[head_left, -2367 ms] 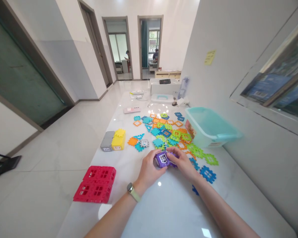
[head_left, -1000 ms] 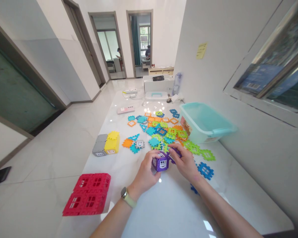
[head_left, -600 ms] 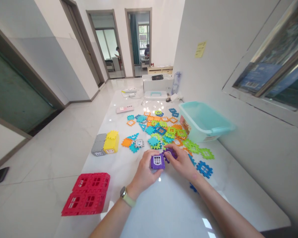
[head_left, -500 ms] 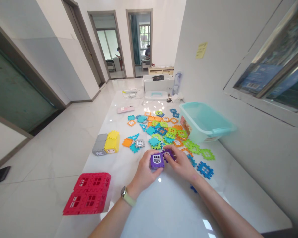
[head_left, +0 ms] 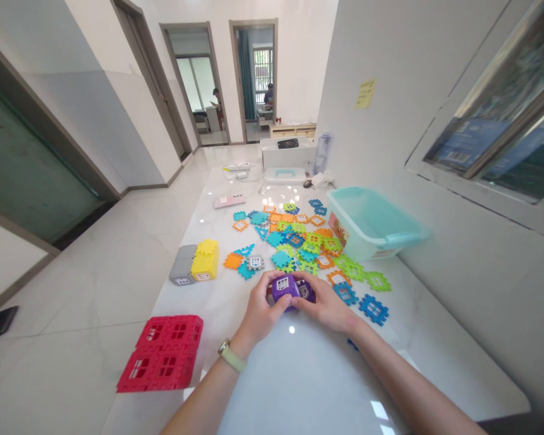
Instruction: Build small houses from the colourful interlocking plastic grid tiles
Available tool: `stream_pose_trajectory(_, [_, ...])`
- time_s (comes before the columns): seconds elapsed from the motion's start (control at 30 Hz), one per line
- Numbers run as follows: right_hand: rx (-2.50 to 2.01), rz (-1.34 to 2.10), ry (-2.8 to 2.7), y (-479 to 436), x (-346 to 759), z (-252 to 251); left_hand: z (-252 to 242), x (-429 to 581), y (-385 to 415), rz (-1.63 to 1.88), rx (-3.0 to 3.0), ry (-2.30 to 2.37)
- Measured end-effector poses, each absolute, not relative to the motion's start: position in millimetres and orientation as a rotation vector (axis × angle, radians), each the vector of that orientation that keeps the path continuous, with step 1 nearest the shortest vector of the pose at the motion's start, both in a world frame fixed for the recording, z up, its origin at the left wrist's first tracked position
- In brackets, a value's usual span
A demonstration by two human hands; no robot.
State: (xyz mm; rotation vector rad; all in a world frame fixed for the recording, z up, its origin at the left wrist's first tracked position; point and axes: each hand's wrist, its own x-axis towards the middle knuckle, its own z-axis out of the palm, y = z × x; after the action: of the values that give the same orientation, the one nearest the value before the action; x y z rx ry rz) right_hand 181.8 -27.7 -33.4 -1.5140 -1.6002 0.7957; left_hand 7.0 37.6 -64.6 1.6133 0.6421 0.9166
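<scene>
Since half a second ago, the purple block (head_left: pixel 283 284) has tipped so that its white window faces more upward, and the purple panel (head_left: pixel 305 290) has come in close on its right. Block and panel lie side by side, left to right, so the pair's long axis runs across the table (head_left: pixel 272 386); whether they are locked together is hidden. Neither hand is nearer: the left hand (head_left: pixel 263 309) curls around the block's left side, thumb on its near edge, while the right hand (head_left: pixel 325 304) pinches the panel, thumb near the seam, close to the left thumb. The fingers are bent and closed on the pieces. Right of the hands lies a blue panel (head_left: pixel 374 309); on the far side, loose panels (head_left: pixel 297 228); near left, a red block (head_left: pixel 160 350); far right, a green tub (head_left: pixel 361 244).
</scene>
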Motion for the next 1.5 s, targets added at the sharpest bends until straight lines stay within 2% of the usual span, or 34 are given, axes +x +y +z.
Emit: stream_pose_trajectory(1.5, [-1.355, 0.755, -1.692, -29, 180, -34, -59, 5, 28, 0.889, 1.416, 0.458])
